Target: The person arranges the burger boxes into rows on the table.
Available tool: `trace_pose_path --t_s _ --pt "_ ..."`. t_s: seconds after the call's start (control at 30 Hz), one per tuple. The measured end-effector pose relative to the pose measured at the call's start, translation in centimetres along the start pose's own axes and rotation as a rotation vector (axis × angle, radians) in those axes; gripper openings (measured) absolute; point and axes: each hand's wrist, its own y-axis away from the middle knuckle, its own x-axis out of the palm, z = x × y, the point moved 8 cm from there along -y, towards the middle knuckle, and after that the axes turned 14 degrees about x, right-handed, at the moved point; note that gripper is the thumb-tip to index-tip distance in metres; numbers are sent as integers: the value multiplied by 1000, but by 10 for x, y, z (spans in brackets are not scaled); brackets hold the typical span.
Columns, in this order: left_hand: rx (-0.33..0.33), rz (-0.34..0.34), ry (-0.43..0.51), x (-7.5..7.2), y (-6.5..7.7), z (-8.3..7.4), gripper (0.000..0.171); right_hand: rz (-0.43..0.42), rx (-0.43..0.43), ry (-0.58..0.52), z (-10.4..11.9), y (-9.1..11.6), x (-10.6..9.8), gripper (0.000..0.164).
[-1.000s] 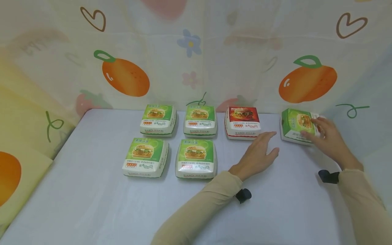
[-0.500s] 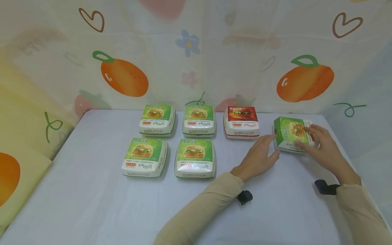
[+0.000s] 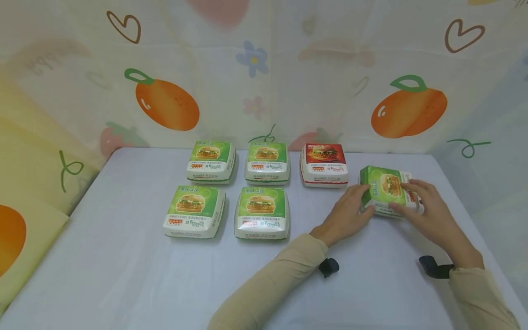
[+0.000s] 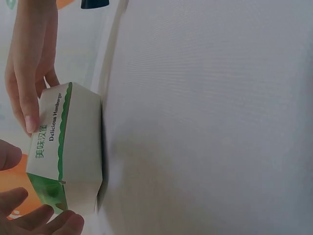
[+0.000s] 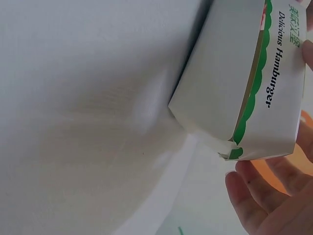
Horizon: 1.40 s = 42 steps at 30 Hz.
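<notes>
In the head view, a green and white hamburger box (image 3: 385,188) stands at the right, between both hands. My right hand (image 3: 429,215) grips its right side, thumb at the front edge of the lid and fingers over the right part. My left hand (image 3: 344,213) is at the box's left end, fingers extended and thumb near the front corner. The left wrist view shows left fingertips (image 4: 68,223) at the box's green end. "Delicious Hamburger" is printed on the side of the box (image 5: 264,83) in the right wrist view, where right fingers (image 5: 244,188) reach its end.
A red and white hamburger box (image 3: 324,166) stands left of the held one. Several green boxes, including one at the back (image 3: 267,162) and one in front (image 3: 262,213), stand in two rows on the white table (image 3: 123,275). A fruit-print curtain (image 3: 309,91) hangs behind.
My right hand has brought the green hamburger box left and toward me, from the back right. My left hand has stayed nearly in place, and the box's left end has come to its fingers.
</notes>
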Motion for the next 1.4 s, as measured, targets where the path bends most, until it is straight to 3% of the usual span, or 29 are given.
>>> trace_pose_path --t_s 0.57,0.83,1.0,1.17,1.4 --pt "-55 -28 88 4 12 13 53 -103 -65 -2 8 20 2 52" --pt "-43 -40 92 3 15 14 53 -127 -25 -23 2 17 -4 49" --pt "-25 -42 83 3 15 14 53 -100 2 -47 -4 4 -8 55" --pt "-18 -39 74 3 15 14 52 -14 15 -58 -6 -9 -4 65" --pt "-45 -39 56 2 17 14 50 68 69 -58 -8 -11 5 68"
